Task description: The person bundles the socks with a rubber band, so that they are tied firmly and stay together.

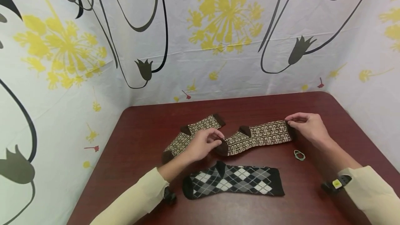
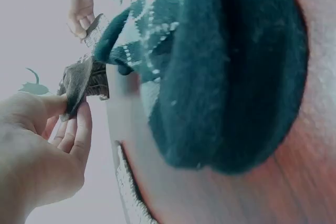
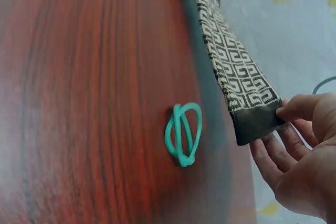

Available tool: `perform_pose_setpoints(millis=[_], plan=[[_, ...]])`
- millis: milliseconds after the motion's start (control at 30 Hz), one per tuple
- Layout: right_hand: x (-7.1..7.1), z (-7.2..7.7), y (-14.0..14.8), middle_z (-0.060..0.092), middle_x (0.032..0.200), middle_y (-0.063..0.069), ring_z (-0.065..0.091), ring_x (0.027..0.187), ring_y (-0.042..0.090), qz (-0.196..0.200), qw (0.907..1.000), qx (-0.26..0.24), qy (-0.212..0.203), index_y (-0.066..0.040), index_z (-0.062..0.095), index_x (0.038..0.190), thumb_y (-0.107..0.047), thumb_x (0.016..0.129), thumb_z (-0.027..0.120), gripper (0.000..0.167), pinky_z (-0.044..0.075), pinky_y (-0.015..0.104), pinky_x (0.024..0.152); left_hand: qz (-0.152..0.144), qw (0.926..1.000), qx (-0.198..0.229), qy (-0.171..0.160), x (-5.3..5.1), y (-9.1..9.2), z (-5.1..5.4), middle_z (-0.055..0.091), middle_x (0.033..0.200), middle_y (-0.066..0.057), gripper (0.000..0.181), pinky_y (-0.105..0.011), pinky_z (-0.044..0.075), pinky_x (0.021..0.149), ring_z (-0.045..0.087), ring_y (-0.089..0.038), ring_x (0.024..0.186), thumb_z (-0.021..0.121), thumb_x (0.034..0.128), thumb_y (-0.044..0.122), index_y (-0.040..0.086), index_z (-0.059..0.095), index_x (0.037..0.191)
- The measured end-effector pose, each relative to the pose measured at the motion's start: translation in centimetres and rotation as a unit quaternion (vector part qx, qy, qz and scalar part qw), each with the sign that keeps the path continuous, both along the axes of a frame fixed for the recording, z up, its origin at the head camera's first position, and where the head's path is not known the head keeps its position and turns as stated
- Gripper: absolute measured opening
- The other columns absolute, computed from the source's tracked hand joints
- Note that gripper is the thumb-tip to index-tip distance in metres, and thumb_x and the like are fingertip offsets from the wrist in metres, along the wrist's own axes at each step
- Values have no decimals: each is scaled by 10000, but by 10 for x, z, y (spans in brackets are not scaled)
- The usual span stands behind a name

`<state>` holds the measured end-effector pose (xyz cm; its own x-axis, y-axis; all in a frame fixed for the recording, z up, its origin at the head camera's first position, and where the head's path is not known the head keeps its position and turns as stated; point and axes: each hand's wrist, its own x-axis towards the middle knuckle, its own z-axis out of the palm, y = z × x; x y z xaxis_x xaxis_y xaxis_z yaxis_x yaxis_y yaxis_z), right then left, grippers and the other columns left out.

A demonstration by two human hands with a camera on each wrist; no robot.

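Between both hands a brown-and-cream patterned sock [image 1: 262, 136] is stretched lengthwise over the table. My left hand [image 1: 203, 143] pinches its dark toe, thumb on one side and fingers on the other, as the left wrist view shows. At the other end my right hand [image 1: 309, 127] pinches the dark cuff [image 3: 257, 124] between thumb and fingers. A matching sock [image 1: 203, 124] lies behind my left hand, partly hidden by it. Nearer me lies a black, grey and white argyle sock [image 1: 234, 180], whose dark end looms large in the left wrist view.
A green rubber band [image 1: 299, 155], looped over itself, lies on the dark red table [image 1: 150, 131] close to my right hand. Patterned white cloth [image 1: 187, 75] hangs behind the table and at both sides.
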<state>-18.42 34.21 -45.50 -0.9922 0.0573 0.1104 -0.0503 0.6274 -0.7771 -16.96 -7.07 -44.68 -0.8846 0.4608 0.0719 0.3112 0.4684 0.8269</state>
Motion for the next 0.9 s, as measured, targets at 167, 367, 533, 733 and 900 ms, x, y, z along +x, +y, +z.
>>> perform_pose_setpoints(millis=[167, 367, 533, 733, 900], plan=[[8, 9, -6, 749, 1186, 213, 613, 887, -29, 254, 9993, -222, -135, -7, 758, 1196, -160, 1048, 703, 219, 453, 239, 621, 49, 9999, 102, 14, 5, -12, 9, 743, 1119, 15, 156, -287, 578, 794, 707, -108, 914, 760, 996, 83, 166, 749, 1129], [19, 17, -13, 771, 1130, 186, 645, 886, -30, 493, 9981, -282, -239, 0, 759, 1199, -138, 1044, 705, 215, 524, 202, 694, 92, 9999, 72, -16, 15, -26, 11, 734, 1133, 14, 164, -297, 583, 798, 709, -108, 899, 762, 994, 80, 168, 752, 1132], [29, 21, -19, 773, 1117, 136, 682, 896, 18, 785, 9942, -642, -358, 32, 747, 1191, -94, 1038, 703, 203, 575, 247, 696, 3, 9999, 163, 4, 25, -39, 10, 735, 1145, 3, 167, -302, 586, 824, 710, -125, 923, 757, 993, 64, 140, 750, 1141], [41, 27, -28, 776, 1080, 99, 687, 876, 49, 1120, 9886, -900, -440, 57, 738, 1169, -53, 1019, 717, 188, 574, 241, 700, 20, 9999, 153, -69, 39, -60, 11, 738, 1155, 18, 179, -305, 581, 834, 716, -127, 930, 762, 995, 98, 174, 757, 1157], [51, 32, -38, 774, 1064, 122, 689, 828, 85, 1372, 9858, -840, -473, 33, 753, 1139, -29, 1000, 729, 155, 566, 275, 665, 40, 9999, 136, -91, 50, -82, 8, 739, 1186, 9, 194, -303, 568, 855, 720, -123, 893, 775, 985, 103, 181, 763, 1162]])
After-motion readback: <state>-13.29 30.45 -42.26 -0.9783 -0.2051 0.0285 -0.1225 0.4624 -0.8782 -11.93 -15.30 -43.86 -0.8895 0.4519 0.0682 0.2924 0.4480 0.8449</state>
